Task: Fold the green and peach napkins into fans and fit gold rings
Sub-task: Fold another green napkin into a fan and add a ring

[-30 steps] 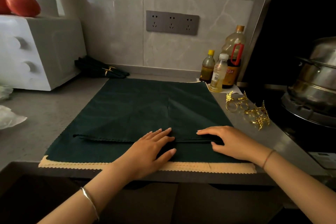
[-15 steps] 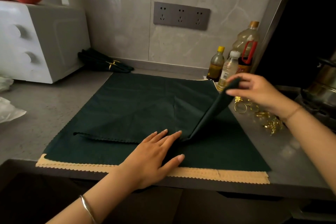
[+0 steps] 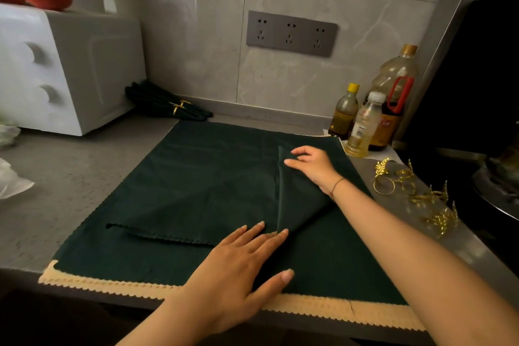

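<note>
Green napkin (image 3: 196, 182) flat on bench (image 3: 56, 177) atop peach napkin (image 3: 112, 284), under both hands. L hand (image 3: 238, 270), fingers straight & spread, presses fold base. Flap runs from L fingertips to R hand (image 3: 311, 166), which pinches its corner. Gold rings (image 3: 415, 191) near, right of R hand.

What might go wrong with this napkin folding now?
The green napkin might slide on the peach napkin underneath, since only the left hand pins it. The flap the right hand pinches could land crooked. The right forearm lies near the gold rings, so it might knock them.
</note>
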Available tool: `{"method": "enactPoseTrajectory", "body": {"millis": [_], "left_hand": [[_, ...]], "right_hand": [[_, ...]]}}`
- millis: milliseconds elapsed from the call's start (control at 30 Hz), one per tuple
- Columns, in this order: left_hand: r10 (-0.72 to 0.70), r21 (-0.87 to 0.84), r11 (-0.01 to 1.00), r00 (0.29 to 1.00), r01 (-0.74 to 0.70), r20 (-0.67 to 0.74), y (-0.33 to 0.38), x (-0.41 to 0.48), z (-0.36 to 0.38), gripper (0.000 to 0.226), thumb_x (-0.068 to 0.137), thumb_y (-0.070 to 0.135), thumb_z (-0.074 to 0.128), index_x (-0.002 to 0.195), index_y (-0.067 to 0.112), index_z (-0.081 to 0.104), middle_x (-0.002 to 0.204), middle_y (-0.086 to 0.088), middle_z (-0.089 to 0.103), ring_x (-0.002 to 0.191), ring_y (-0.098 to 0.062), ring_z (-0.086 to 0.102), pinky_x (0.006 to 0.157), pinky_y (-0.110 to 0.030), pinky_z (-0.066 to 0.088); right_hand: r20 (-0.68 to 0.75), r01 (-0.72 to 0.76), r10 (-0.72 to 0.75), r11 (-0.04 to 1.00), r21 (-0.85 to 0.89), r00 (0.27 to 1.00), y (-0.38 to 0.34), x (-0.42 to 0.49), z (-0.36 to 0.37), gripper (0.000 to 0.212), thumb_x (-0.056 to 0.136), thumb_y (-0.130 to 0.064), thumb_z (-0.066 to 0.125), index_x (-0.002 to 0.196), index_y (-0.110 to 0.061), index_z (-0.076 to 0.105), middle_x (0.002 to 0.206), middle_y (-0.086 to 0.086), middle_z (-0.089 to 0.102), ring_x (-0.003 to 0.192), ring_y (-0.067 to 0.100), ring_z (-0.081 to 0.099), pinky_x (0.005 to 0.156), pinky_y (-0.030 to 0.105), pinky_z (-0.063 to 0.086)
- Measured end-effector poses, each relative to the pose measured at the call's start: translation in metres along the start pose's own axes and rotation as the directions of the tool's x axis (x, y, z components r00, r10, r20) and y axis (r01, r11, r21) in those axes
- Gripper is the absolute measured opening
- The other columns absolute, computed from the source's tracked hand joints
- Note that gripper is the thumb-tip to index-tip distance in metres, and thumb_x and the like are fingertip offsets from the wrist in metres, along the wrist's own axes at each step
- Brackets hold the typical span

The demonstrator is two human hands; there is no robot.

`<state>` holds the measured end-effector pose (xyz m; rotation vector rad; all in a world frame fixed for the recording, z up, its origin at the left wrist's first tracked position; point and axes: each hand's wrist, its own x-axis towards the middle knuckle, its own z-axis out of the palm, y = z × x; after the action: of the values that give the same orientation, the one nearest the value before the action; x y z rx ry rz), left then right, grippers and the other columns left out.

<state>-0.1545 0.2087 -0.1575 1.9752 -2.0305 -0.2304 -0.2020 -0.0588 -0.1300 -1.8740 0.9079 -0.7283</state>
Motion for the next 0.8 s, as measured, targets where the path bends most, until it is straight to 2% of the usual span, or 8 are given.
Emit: {"method": "enactPoseTrajectory", "body": {"millis": [133,233,367,467,567,667,767,800], "left_hand": [[-0.012,0.0,1.0,1.0,0.012,0.028,0.0,0.001,-0.002,0.066,0.085,0.071,0.006,0.146,0.049,-0.006,0.154,0.028,0.003,0.138,0.01,-0.016,0.11,-0.016,-0.016],[-0.008,-0.009,1.0,0.999,0.009,0.035,0.001,0.0,-0.003,0.067,0.084,0.072,0.006,0.145,0.05,-0.009,0.154,0.028,0.001,0.138,0.011,-0.016,0.111,-0.016,-0.015],[-0.036,-0.067,0.997,0.999,0.038,0.023,0.003,-0.002,-0.007,0.066,0.084,0.072,0.01,0.142,0.052,-0.016,0.146,0.032,-0.008,0.132,0.015,-0.017,0.102,-0.006,-0.017],[-0.04,-0.072,0.997,0.999,0.04,0.002,0.002,-0.001,-0.007,0.069,0.085,0.071,0.01,0.145,0.047,-0.013,0.15,0.028,0.0,0.137,0.01,0.0,0.108,-0.009,-0.005],[-0.024,-0.05,0.998,1.0,0.024,-0.005,0.002,0.001,-0.009,0.07,0.085,0.07,0.01,0.147,0.043,-0.009,0.152,0.027,-0.001,0.139,0.008,0.005,0.111,-0.012,0.001],[-0.027,-0.02,0.999,0.999,0.028,0.021,0.002,0.002,-0.007,0.072,0.084,0.072,0.007,0.147,0.043,-0.007,0.154,0.026,-0.008,0.14,0.009,-0.008,0.114,-0.016,-0.007],[-0.028,0.019,0.999,0.999,0.027,0.042,0.003,0.001,-0.001,0.074,0.082,0.073,0.004,0.147,0.041,-0.009,0.154,0.025,-0.011,0.139,0.008,-0.015,0.116,-0.021,-0.012],[-0.033,0.033,0.999,0.998,0.031,0.044,0.004,0.0,0.001,0.074,0.082,0.073,0.003,0.148,0.04,-0.009,0.154,0.024,-0.012,0.139,0.007,-0.017,0.116,-0.022,-0.012]], "right_hand": [[-0.027,0.015,-0.015,1.0,-0.027,1.0,0.013,0.004,0.008,0.03,0.079,-0.009,0.073,0.107,-0.005,0.062,0.105,0.013,0.065,0.088,0.014,0.061,0.061,0.01,0.047],[-0.024,0.043,-0.045,0.996,-0.075,0.999,0.019,0.007,0.011,0.028,0.078,-0.008,0.073,0.103,-0.006,0.061,0.103,0.013,0.065,0.083,0.012,0.06,0.063,0.012,0.047],[-0.01,0.073,-0.076,0.987,-0.146,0.997,0.021,0.01,0.011,0.029,0.078,-0.011,0.074,0.103,-0.008,0.06,0.103,0.01,0.063,0.089,0.018,0.06,0.075,0.022,0.05],[0.002,0.141,-0.146,0.953,-0.268,0.989,0.016,0.008,0.007,0.029,0.082,-0.021,0.071,0.107,-0.016,0.058,0.112,0.002,0.059,0.085,0.018,0.059,0.076,0.026,0.05],[0.022,0.247,-0.254,0.91,-0.333,0.967,0.004,-0.006,-0.005,0.022,0.089,-0.024,0.062,0.109,-0.018,0.06,0.116,0.0,0.058,0.079,0.006,0.057,0.067,0.016,0.046],[0.078,0.345,-0.338,0.883,-0.318,0.938,-0.006,-0.036,-0.018,0.018,0.093,-0.023,0.056,0.108,-0.019,0.065,0.115,-0.003,0.061,0.094,0.002,0.057,0.084,0.018,0.047],[0.215,0.384,-0.324,0.844,-0.374,0.921,-0.005,-0.076,-0.028,0.027,0.097,-0.024,0.047,0.118,-0.021,0.064,0.127,-0.01,0.057,0.113,-0.006,0.045,0.09,-0.003,0.03],[0.266,0.385,-0.295,0.827,-0.41,0.918,-0.003,-0.087,-0.03,0.03,0.098,-0.026,0.044,0.123,-0.023,0.061,0.132,-0.012,0.053,0.117,-0.008,0.04,0.092,-0.003,0.026]]}}
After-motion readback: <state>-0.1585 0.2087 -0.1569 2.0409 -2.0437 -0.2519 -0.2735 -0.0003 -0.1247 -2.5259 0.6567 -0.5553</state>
